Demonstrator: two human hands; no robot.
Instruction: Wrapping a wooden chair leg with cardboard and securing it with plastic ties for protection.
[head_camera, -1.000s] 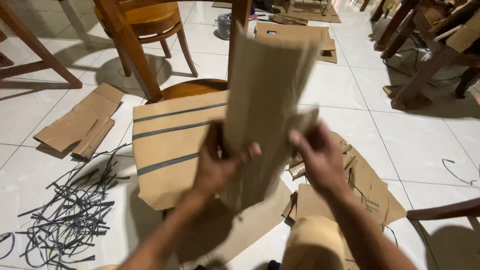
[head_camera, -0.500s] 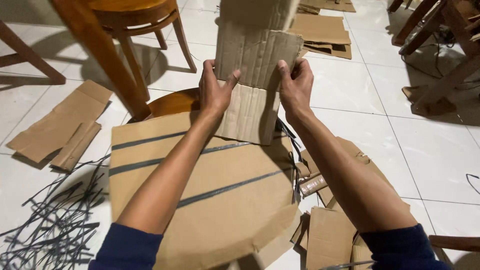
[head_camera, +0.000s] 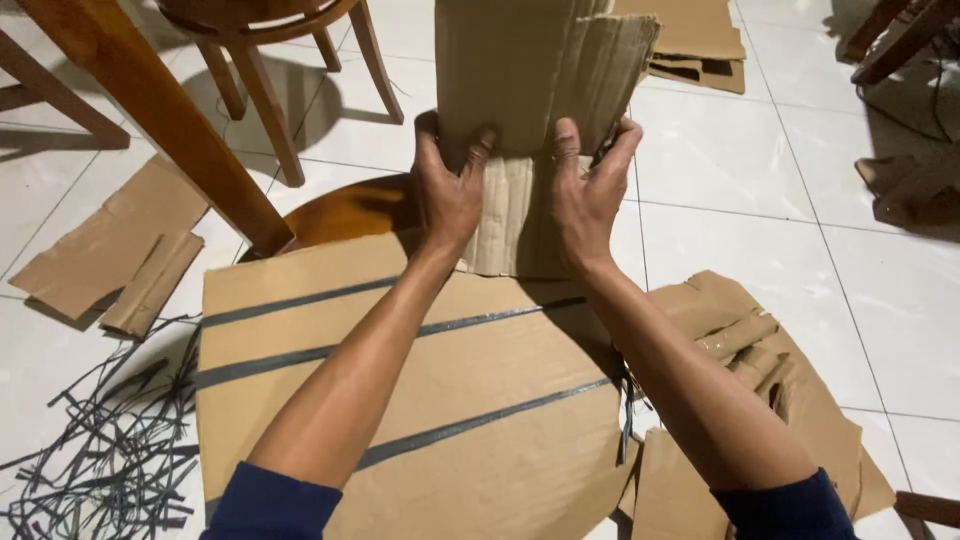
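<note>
Cardboard sheet (head_camera: 530, 80) upright, folded mid-height, held over strapped cardboard package (head_camera: 400, 400). Left hand (head_camera: 450, 190) and right hand (head_camera: 585, 185) both clamped on it at the crease, thumbs on the near face. Black strap offcuts (head_camera: 100, 450) on floor at left.

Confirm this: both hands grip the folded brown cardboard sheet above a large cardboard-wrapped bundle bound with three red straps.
Not quite. The head view shows the straps are dark grey, not red. The rest holds: the left hand and right hand both grip the folded brown cardboard sheet, held above the large cardboard-wrapped bundle with its three straps.
</note>
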